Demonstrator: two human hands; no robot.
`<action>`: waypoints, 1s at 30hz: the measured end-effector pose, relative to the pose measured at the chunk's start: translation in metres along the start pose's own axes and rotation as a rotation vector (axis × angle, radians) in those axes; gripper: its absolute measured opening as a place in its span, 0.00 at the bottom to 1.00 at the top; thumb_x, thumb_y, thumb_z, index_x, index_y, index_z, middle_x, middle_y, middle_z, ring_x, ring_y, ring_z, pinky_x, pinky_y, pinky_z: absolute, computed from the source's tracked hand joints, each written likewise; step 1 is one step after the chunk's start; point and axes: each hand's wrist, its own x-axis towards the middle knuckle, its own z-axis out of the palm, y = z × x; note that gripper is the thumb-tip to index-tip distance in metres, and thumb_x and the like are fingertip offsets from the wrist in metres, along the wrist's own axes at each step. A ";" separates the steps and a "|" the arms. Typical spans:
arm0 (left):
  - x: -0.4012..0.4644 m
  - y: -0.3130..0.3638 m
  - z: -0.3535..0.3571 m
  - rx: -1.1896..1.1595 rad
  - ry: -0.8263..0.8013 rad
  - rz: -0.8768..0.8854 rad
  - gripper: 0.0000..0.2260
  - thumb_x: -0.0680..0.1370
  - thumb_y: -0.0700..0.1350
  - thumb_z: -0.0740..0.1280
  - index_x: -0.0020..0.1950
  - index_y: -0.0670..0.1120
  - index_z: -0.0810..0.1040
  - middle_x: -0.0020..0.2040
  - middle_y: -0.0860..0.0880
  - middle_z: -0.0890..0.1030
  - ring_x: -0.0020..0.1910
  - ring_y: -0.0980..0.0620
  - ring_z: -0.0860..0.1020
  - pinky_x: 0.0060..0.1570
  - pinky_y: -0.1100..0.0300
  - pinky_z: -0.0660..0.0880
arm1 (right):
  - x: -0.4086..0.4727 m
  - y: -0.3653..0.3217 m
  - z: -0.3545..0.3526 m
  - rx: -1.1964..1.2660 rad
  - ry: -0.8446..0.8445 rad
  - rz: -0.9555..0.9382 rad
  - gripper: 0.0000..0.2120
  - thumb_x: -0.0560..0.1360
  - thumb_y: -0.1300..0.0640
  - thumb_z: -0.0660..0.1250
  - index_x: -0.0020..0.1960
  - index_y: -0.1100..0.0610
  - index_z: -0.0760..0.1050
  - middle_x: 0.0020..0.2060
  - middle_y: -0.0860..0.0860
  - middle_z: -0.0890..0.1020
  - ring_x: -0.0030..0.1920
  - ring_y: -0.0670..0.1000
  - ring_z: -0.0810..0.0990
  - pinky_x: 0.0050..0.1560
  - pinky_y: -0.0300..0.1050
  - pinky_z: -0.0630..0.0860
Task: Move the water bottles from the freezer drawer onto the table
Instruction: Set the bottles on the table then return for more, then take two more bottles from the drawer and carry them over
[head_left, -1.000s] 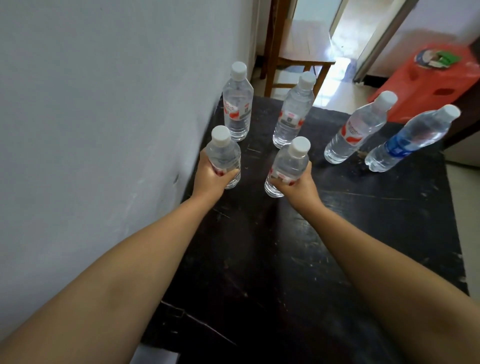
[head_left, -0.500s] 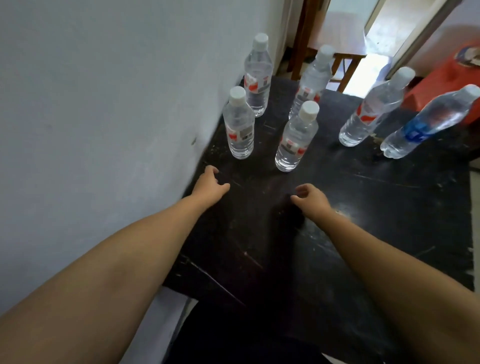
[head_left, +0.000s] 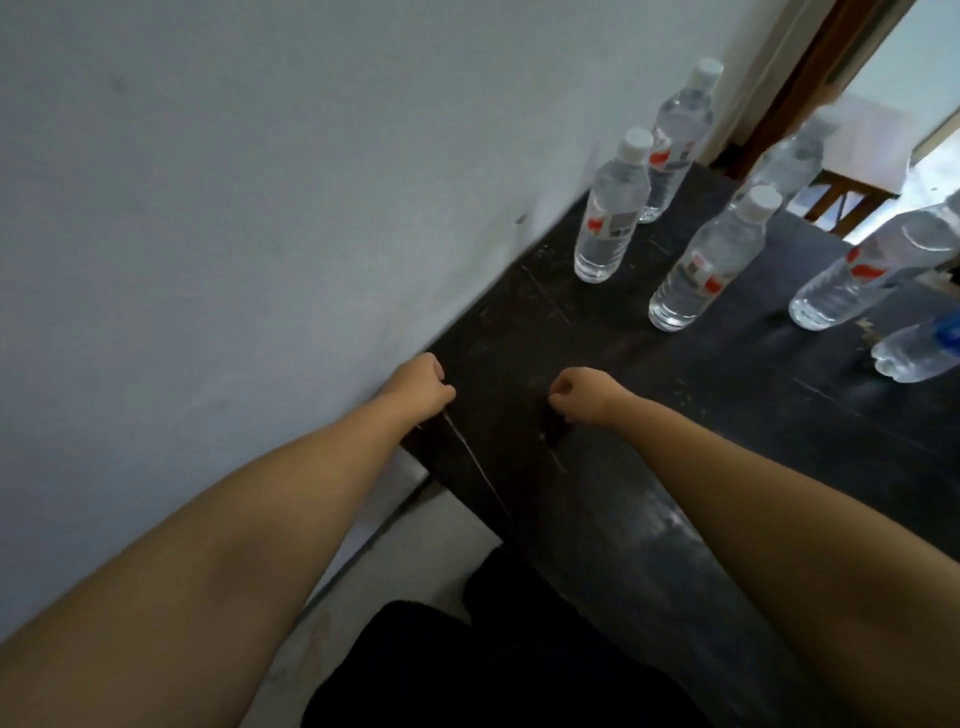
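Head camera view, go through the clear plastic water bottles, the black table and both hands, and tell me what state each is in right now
Two nearest clear plastic water bottles with white caps: upright, capped, released.
Bottle by the grey wall: upright, capped.
Blue-labelled bottle: partly out of frame.
Scratched black table: bears the bottles.
Left hand: loosely curled, holds nothing.
Right hand: loosely curled, holds nothing.

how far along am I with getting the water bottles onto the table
Done: six clear plastic water bottles stand on the dark wooden table, the nearest being one by the wall and one beside it. In hand: nothing; the left hand and right hand hold no bottle, fingers loosely curled. Left: the freezer drawer is out of view, so I cannot tell how many bottles remain.
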 end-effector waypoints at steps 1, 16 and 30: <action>-0.009 -0.008 -0.004 -0.015 0.014 -0.011 0.06 0.76 0.42 0.67 0.49 0.45 0.71 0.47 0.45 0.74 0.46 0.47 0.72 0.46 0.55 0.69 | -0.003 -0.010 0.003 -0.064 -0.016 -0.022 0.11 0.77 0.56 0.64 0.56 0.60 0.77 0.51 0.57 0.82 0.54 0.57 0.81 0.57 0.46 0.75; -0.274 -0.244 0.015 -0.319 0.248 -0.402 0.05 0.75 0.40 0.67 0.42 0.45 0.71 0.43 0.44 0.71 0.40 0.49 0.70 0.40 0.59 0.66 | -0.107 -0.178 0.209 -0.662 -0.242 -0.461 0.12 0.79 0.60 0.55 0.49 0.63 0.76 0.44 0.59 0.78 0.48 0.59 0.77 0.48 0.48 0.73; -0.470 -0.365 0.075 -0.700 0.620 -0.925 0.04 0.74 0.38 0.67 0.39 0.43 0.74 0.40 0.45 0.75 0.43 0.47 0.74 0.41 0.59 0.69 | -0.217 -0.306 0.400 -1.073 -0.396 -0.960 0.09 0.78 0.58 0.58 0.45 0.62 0.73 0.46 0.58 0.75 0.44 0.56 0.73 0.43 0.43 0.67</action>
